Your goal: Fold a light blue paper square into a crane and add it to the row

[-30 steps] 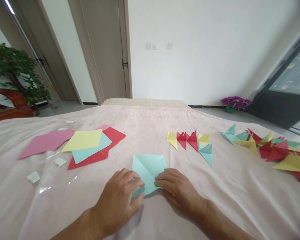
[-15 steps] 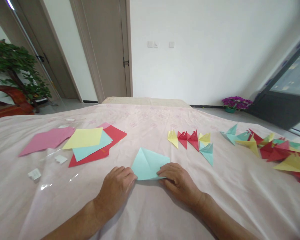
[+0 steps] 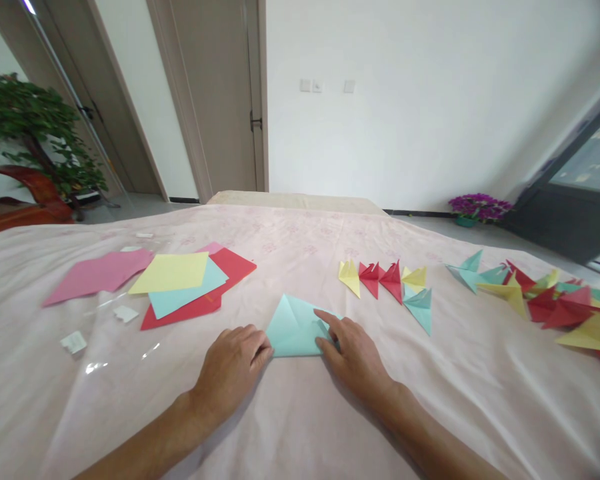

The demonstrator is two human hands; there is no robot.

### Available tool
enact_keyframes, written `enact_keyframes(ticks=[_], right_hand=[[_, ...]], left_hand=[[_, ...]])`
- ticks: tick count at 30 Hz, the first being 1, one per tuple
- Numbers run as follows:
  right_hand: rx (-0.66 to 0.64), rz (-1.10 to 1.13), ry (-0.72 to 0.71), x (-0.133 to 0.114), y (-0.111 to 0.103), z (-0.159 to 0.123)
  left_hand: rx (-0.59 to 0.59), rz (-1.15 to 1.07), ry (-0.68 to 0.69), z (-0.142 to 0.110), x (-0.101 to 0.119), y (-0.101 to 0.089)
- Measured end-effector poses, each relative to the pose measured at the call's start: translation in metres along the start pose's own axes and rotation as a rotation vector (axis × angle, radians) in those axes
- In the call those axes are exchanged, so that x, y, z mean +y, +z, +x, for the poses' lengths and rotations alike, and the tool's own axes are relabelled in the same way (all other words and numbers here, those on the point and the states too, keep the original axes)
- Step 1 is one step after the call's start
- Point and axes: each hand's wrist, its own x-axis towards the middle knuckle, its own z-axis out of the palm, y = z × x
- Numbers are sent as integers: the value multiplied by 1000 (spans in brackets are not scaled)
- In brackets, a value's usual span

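A light blue sheet of origami paper lies in front of me, creased and partly folded, with a straight edge facing me. At its left corner my left hand is closed, thumb and curled fingers pinching the paper. My right hand rests over the right end, index finger stretched across the sheet and thumb apart from it on the paper. The right corner is partly hidden under that hand.
Left of the paper lie pink sheets, a yellow sheet, a blue sheet and red sheets. Folded paper cranes stand at right: red ones, a blue one and a mixed heap. White scraps lie left.
My right hand has opened, its index finger now reaching farther up over the paper. The left hand keeps its place at the left corner. The whole view has shifted slightly.
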Motion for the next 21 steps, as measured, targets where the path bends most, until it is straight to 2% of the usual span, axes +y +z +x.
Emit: enact_keyframes(ticks=[6, 16, 21], right_hand=[[-33, -44, -115, -4, -3, -1], [-70, -153, -168, -13, -10, -2], [-57, -164, -188, -11, -10, -1]], left_hand=[[21, 9, -5, 0, 1, 2], [8, -87, -71, 0, -3, 7], [63, -66, -111, -1, -6, 10]])
